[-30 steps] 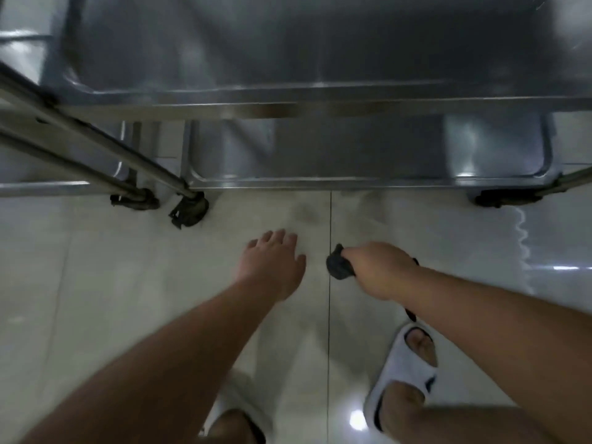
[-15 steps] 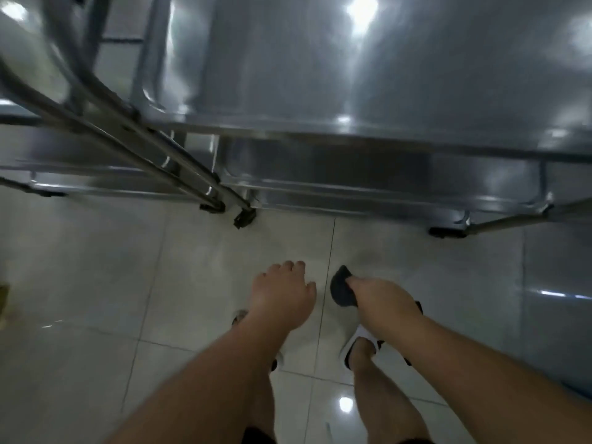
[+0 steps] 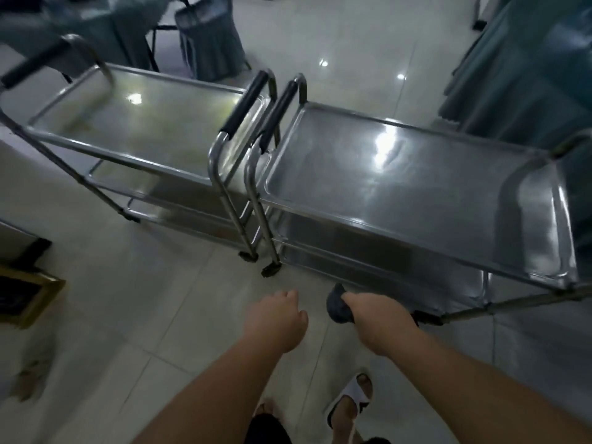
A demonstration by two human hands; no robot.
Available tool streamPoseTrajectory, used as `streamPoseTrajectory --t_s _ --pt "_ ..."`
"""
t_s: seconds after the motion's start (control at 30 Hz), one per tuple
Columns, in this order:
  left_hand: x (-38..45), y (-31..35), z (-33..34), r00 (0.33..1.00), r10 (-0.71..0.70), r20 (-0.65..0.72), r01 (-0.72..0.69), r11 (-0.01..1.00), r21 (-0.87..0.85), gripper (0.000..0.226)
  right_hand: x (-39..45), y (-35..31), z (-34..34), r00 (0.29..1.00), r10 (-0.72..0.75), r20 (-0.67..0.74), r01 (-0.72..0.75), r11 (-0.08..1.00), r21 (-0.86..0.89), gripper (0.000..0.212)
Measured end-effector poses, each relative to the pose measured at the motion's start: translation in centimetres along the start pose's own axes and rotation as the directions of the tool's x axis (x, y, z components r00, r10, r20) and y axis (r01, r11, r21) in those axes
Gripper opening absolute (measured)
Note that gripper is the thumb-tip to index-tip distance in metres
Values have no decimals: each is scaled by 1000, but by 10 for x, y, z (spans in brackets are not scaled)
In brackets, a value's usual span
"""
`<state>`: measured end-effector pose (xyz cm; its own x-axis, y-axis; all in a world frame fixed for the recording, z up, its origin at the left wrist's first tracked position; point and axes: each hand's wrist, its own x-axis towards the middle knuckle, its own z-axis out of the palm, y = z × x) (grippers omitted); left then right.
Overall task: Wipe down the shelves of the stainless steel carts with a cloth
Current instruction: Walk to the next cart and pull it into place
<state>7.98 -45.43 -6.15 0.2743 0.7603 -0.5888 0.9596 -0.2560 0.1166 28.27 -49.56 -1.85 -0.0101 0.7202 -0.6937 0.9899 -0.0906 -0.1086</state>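
Observation:
Two stainless steel carts stand side by side on the tiled floor, handles almost touching. The left cart (image 3: 105,149) has a dull, streaky top shelf. The right cart (image 3: 320,200) has a shiny top shelf with lower shelves under it. My right hand (image 3: 378,312) hangs in front of the right cart's lower shelves, shut on a dark grey cloth (image 3: 338,307) that bulges out at its left. My left hand (image 3: 277,318) is beside it over the floor, fingers curled in, holding nothing.
Chairs in teal covers (image 3: 208,36) stand behind the left cart, and teal drapery (image 3: 525,68) hangs behind the right one. A gold-framed dark object (image 3: 28,293) lies at the left edge. My feet in white slippers (image 3: 349,398) are on the tiles below.
The view has risen and pulled back from the lower shelves, so both carts' top shelves now show. My left hand's fingers have curled in. My right hand still grips the cloth.

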Motion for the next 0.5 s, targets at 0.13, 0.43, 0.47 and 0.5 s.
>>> streamPoseTrajectory --t_s 0.13,0.43,0.47,0.5 --pt "-29 -37 -21 999 17 -33 -18 999 -51 50 -18 -46 -8 998 -19 -58 17 999 -27 64" --pt "-103 -142 -47 978 0 -206 -22 994 -104 51 -40 -176 -30 965 -169 -202 132 973 -188 45" --pt "-110 -152 -51 975 -9 -223 -18 993 -120 51 -41 -189 -33 957 -189 -219 145 969 -200 44" --pt "-116 -162 -54 971 -23 -237 -10 990 -138 51 -43 -202 -36 950 -209 -231 161 965 -209 43"
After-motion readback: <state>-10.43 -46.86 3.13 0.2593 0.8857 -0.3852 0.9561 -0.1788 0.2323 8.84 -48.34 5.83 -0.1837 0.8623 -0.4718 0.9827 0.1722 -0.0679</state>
